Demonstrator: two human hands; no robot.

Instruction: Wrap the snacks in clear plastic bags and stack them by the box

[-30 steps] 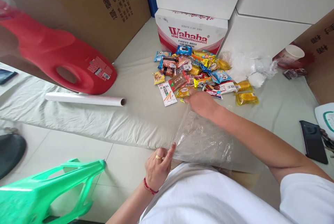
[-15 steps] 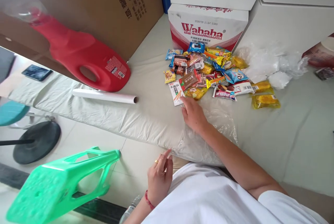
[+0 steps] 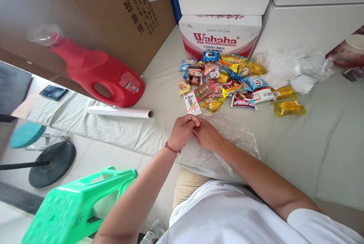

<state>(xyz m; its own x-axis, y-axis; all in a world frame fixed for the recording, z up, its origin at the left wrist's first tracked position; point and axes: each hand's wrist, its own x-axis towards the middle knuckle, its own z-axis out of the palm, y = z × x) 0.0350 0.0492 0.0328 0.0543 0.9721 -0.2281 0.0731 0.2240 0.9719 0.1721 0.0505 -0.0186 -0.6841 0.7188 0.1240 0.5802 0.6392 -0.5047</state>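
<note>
we see a big pale cloth [image 3: 298, 153]. on it, a white box [image 3: 218, 33] stands behind a pile of snacks [image 3: 209, 89]. a clear bag [image 3: 243, 138] lies under our right arm [image 3: 253, 164]. our left hand [image 3: 182, 132] and right hand [image 3: 209, 134] touch near a little white packet [image 3: 192, 103]; we can't tell if they pinch anything.

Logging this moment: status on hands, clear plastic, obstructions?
Left hand, right hand together at clear plastic; grip unclear. Snack pile just beyond. No obstruction visible.

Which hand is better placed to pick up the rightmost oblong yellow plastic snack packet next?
Probably the right: the person's right hand is nearer that yellow plastic packet, while the left hand, close against it, would have to reach past it.
</note>
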